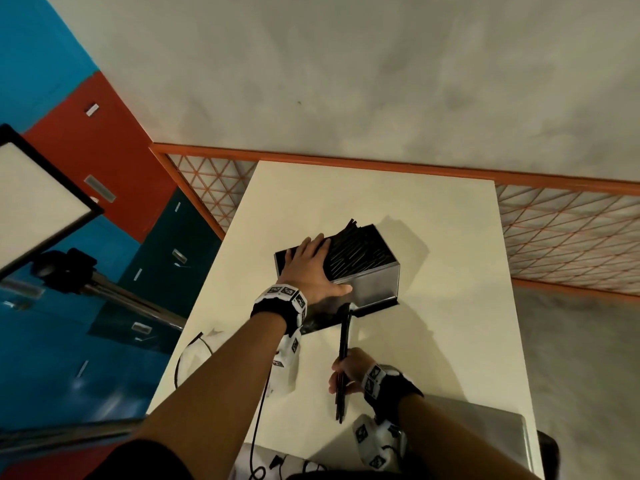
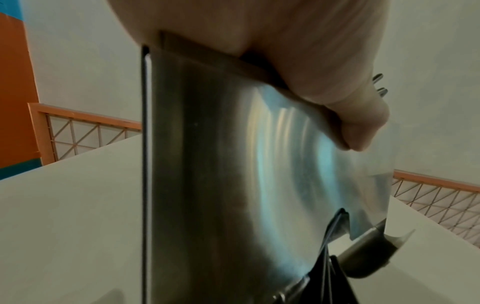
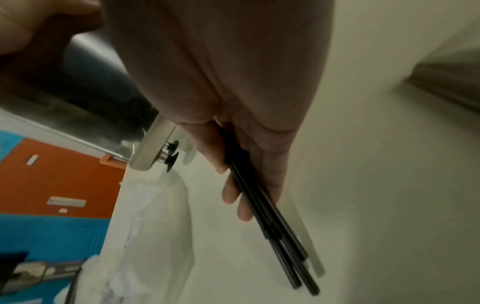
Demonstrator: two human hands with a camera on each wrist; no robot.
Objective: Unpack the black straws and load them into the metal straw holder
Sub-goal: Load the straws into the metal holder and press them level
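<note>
The metal straw holder (image 1: 377,282) stands mid-table, with several black straws (image 1: 360,251) lying in its open top. My left hand (image 1: 317,266) rests flat on the top of the holder, fingers straight over the straws, thumb along the front rim. The left wrist view shows the holder's steel wall (image 2: 233,164) and my thumb (image 2: 361,125) on its upper edge. My right hand (image 1: 348,374) grips a bundle of several black straws (image 1: 344,341) near the table's front, their far ends close to the holder's base. The right wrist view shows these straws (image 3: 275,228) held in curled fingers.
The white table (image 1: 443,341) is bare to the right of the holder. Crumpled clear plastic wrapping (image 3: 150,226) lies at the table's left edge, under my left forearm. An orange mesh railing (image 1: 561,237) runs behind the table. A light panel on a stand (image 1: 34,199) is at the left.
</note>
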